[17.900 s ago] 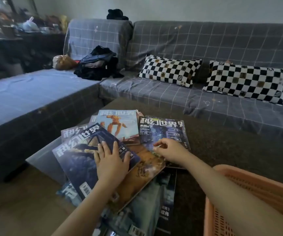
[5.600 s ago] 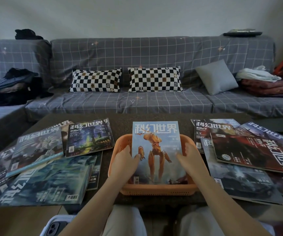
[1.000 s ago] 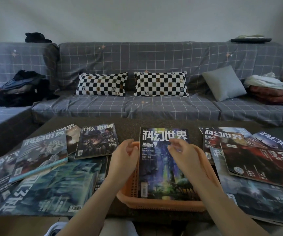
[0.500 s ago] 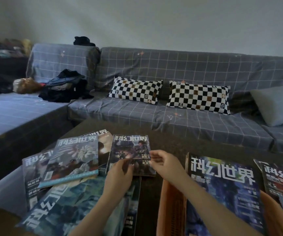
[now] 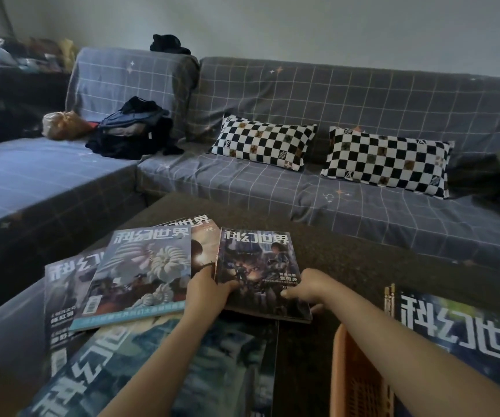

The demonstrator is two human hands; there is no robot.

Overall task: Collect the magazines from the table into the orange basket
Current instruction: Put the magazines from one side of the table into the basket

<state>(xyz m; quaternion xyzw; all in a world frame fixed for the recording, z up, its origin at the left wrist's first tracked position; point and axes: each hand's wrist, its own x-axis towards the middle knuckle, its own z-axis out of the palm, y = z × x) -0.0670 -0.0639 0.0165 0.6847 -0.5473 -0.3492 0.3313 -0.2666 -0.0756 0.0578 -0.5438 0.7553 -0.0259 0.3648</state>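
Both hands (image 5: 209, 291) (image 5: 309, 288) now gripping the dark magazine (image 5: 257, 272), its near edge lifted off the table (image 5: 348, 254).

grey sofa (image 5: 363, 94), two checkered pillows (image 5: 263, 142), dark clothes (image 5: 134, 130)

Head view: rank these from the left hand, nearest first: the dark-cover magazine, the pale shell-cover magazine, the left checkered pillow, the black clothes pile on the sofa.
1. Dark-cover magazine, in the left hand's grip.
2. Shell-cover magazine, just left.
3. Left checkered pillow, beyond the table, on the sofa seat.
4. Black clothes pile, far left sofa corner; close to the pillow's distance.
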